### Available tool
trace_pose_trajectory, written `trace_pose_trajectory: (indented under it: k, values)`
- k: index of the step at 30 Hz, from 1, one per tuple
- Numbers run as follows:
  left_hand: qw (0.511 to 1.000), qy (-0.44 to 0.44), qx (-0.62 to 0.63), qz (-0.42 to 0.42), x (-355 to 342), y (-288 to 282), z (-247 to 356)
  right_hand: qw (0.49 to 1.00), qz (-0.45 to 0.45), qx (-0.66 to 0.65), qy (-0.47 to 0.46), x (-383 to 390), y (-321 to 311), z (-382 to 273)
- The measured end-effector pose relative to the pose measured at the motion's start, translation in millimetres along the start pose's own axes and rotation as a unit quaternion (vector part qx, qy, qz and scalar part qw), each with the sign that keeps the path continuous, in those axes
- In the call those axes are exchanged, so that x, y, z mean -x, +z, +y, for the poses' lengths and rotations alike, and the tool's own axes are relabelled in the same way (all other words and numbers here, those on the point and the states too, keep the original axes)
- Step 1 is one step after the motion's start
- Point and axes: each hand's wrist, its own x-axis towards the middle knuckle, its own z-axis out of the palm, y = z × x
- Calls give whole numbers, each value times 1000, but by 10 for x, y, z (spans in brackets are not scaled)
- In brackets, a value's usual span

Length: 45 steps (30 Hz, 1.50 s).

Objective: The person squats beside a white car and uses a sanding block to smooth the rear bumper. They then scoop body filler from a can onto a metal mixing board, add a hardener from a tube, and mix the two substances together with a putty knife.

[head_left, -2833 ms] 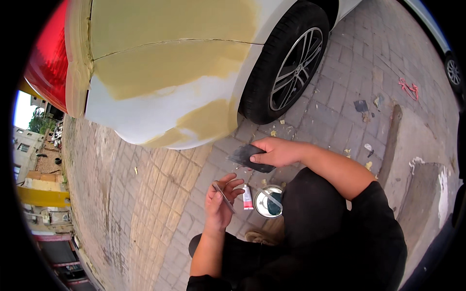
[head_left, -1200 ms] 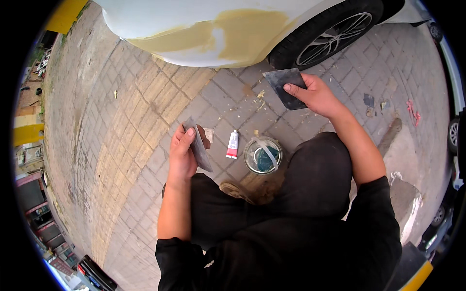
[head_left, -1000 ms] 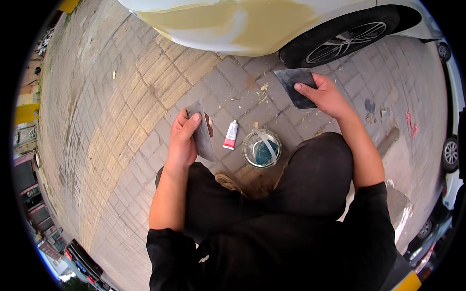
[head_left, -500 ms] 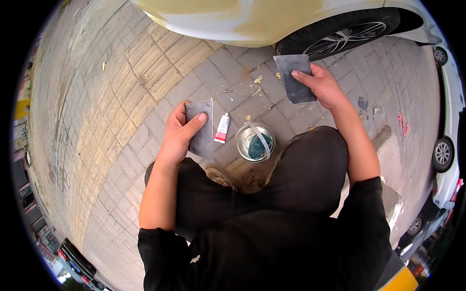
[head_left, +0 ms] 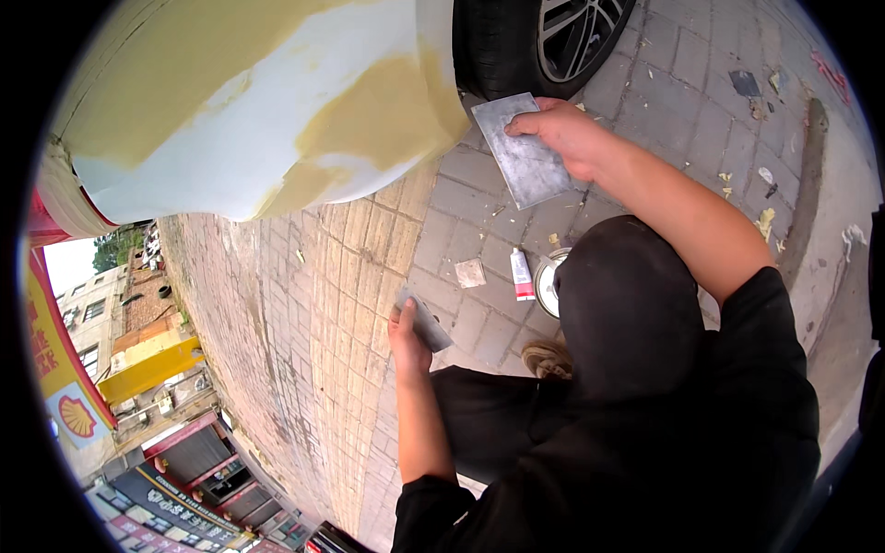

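Grey plate [head_left: 536,173] juts leftward, pinched by the right fingers [head_left: 524,123].

Free space separates the hands [head_left: 573,143], the car [head_left: 277,120] blocking ahead.

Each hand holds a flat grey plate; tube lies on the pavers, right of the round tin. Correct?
Wrong side: the head view shows the tube left of the round tin. The rest holds: tube on the pavers, a flat grey plate in the left hand, another plate in the right hand.
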Motion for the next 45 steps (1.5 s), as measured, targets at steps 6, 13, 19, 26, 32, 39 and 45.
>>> trace_pose_trajectory:
  k: [6, 13, 19, 26, 32, 39, 45]
  values:
    - [999, -21, -32, 23, -123, -52, -161, 997, 41, -60, 29, -158, 88, 36]
    - [998, -54, -24, 38, -132, 26, -242, 971, -21, -164, 174, -390, 84, 188]
    - [996, -66, -14, 57, -98, -15, -335, 963, -161, -144, 160, -63, 330, -175]
    - [998, -55, -5, 23, -161, 172, -307, 971, -102, -176, 123, 78, 534, -160]
    - [996, -81, 19, 0, -188, 41, -361, 970, -55, -217, 92, 171, 643, -167]
    - [999, -51, 8, -8, -214, 149, -373, 967, -88, -219, 98, 225, 667, -227]
    - [997, -54, 28, -40, -226, 82, -371, 970, -33, -233, 64, 368, 790, -349]
